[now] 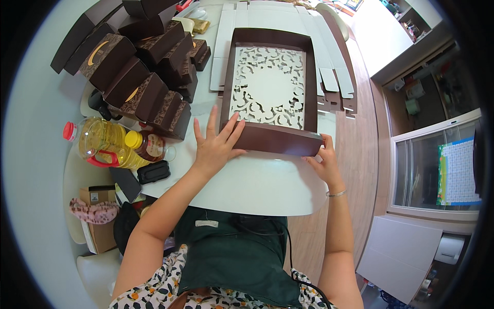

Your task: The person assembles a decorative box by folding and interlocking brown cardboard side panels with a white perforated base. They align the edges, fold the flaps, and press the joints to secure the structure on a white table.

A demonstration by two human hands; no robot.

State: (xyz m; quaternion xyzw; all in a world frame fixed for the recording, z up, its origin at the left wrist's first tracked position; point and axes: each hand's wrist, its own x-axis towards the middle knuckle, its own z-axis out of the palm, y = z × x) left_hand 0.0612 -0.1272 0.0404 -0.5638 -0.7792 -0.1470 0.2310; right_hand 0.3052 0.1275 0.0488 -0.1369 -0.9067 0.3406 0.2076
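Note:
A dark brown cardboard box (272, 140), shallow and open at the top, lies on the white table. Its white inner bottom (265, 82) has scroll-shaped cut-outs around a plain middle. At the box's near left corner is my left hand (212, 148), fingers spread, with some fingertips resting on the near wall's top edge. My right hand (325, 164) pinches the near right corner, thumb low on the front and fingers around the side. The near wall leans toward me.
Folded brown boxes (149, 98) are piled at the left. Beside them stand an oil bottle with a red cap (98, 136) and a yellow-capped bottle (149, 144). A black case (153, 172) lies nearer. Flat white-and-brown cardboard blanks (329, 56) are stacked behind the box.

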